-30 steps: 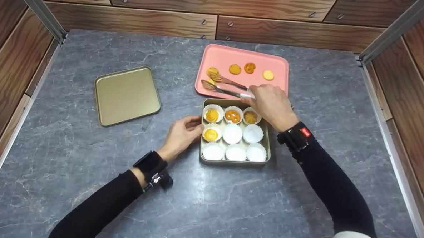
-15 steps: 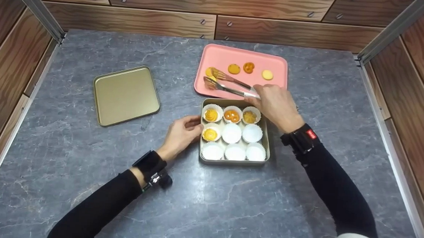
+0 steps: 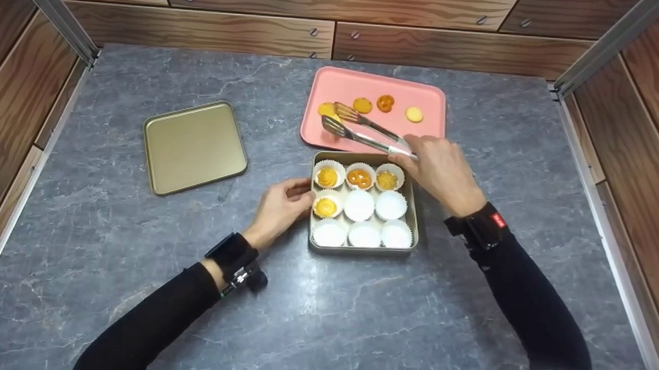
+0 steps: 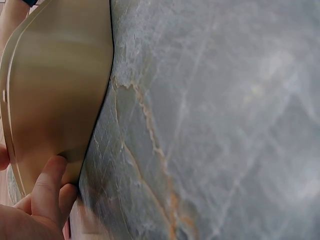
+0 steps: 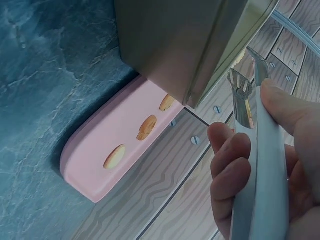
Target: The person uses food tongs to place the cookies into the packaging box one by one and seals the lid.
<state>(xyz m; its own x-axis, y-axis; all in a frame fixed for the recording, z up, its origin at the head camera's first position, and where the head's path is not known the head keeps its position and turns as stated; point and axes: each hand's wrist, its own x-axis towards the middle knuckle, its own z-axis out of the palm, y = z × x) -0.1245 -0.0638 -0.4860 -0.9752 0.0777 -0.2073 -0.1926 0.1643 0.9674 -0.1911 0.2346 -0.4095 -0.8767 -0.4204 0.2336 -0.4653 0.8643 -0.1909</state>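
Observation:
A gold square tin [image 3: 364, 250] holds white paper cups [image 3: 358, 205], several bare inside. Cookies lie in the back row, a pretzel [image 3: 359, 178] in its middle cup, and a yellow cookie [image 3: 324, 207] in the middle row's left cup. My left hand [image 3: 281, 208] touches the tin's left side, fingers against the outer wall [image 4: 60, 100] and thumb at the rim. My right hand [image 3: 444, 170] grips white-handled metal tongs [image 3: 365, 139] by the handles. Their slotted heads are apart above the pink tray's [image 3: 429, 135] left part. I cannot see any cookie clearly between them.
On the tray lie overlapping yellow cookies [image 3: 326, 108], a dotted round cookie [image 3: 362, 104], a pretzel-shaped cookie [image 3: 385, 103] and a pale round cookie [image 3: 414, 114]. A gold lid [image 3: 195, 148] rests on the marbled tabletop to the left. Wood-patterned walls [image 3: 203, 29] border the table.
My right hand has drawn a little to the right, and the tongs' heads have shifted right and slightly toward the back over the tray. My left hand stays at the tin.

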